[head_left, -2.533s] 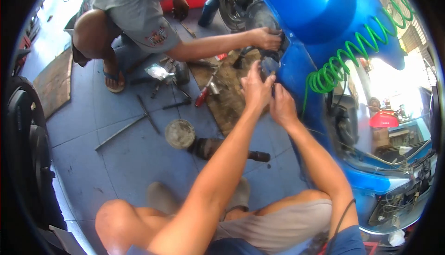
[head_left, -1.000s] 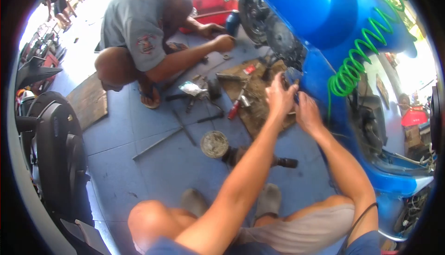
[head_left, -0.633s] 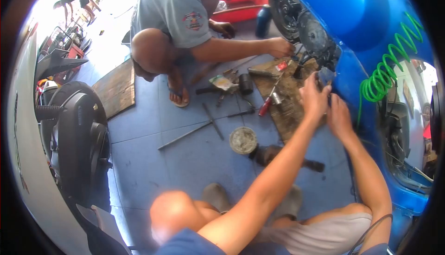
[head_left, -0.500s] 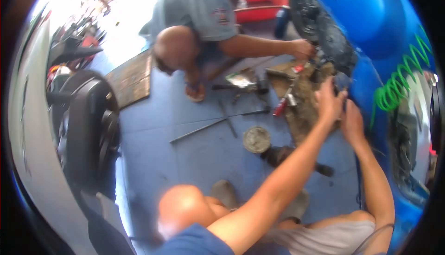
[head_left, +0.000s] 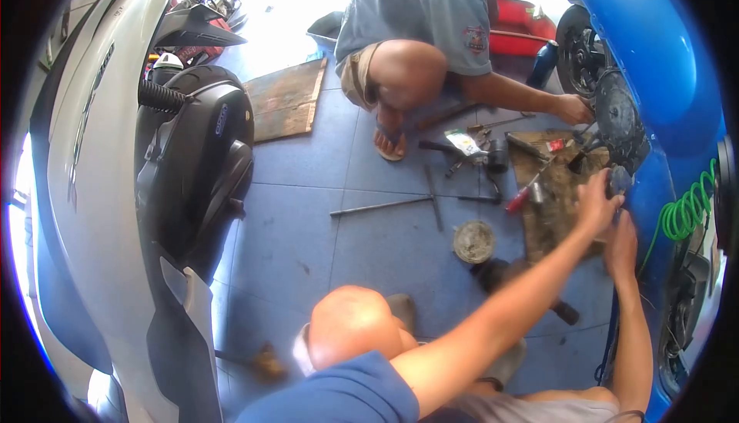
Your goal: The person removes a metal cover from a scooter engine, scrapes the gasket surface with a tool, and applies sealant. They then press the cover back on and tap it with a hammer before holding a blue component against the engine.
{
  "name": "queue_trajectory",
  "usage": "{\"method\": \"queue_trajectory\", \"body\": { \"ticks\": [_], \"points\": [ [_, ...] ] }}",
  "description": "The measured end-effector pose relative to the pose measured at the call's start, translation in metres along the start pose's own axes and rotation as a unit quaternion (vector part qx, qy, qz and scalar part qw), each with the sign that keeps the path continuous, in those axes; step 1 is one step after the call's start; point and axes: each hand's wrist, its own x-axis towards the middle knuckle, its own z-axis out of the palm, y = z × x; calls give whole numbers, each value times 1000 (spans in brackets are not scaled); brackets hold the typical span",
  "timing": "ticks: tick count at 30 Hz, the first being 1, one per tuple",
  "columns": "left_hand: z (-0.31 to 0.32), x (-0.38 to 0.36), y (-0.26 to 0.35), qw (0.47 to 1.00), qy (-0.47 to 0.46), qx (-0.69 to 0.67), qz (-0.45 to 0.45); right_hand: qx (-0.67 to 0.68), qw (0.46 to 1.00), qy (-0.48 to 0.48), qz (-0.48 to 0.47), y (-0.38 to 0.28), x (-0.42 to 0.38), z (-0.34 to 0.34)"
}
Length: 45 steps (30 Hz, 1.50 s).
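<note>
At the right, my left hand [head_left: 596, 205] has its fingers closed round a small dark grey part [head_left: 618, 180] beside the engine of the blue scooter [head_left: 635, 30]. Just below it, my right hand [head_left: 620, 242] reaches up to the same spot; its fingertips are hidden and what they touch cannot be made out. Above both hands is the scooter's round dark engine cover [head_left: 618, 111]. A co-worker's hand [head_left: 575, 108] touches the engine near the rear wheel [head_left: 573, 50]. Under the engine lies a stained brown board [head_left: 550, 219].
A crouching co-worker [head_left: 431, 23] is across from me. Between us lie a red-handled screwdriver [head_left: 517, 200], a mallet [head_left: 497, 155], a cross-shaped wrench [head_left: 385, 205] and a round tin [head_left: 473, 241]. A grey scooter [head_left: 108, 153] stands left; a green coiled hose [head_left: 687, 214] hangs right.
The whole view has shifted, so the scene sits further right and lower. The co-worker's head now shows at the top. My hands stay together by the same dark part.
</note>
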Motion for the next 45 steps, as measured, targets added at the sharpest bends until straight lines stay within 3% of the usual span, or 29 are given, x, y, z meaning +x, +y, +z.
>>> {"method": "queue_trajectory", "body": {
  "ticks": [8,12,23,32,45],
  "points": [
    [1,2,-3,1000,-10,-9,-7,-16,999,-27,16,-1,-1,-2],
    [2,2,-3,1000,-7,-20,-6,-47,999,4,-22,19,-3,13],
    [5,2,-5,999,7,-33,2,-33,999,-25,35,4,-1,4],
    [7,1,-4,999,22,-32,-2,-67,998,2,-3,20,-6,16],
    [14,0,-8,998,39,-51,10,-57,998,-17,25,11,-3,9]
  ]
}}
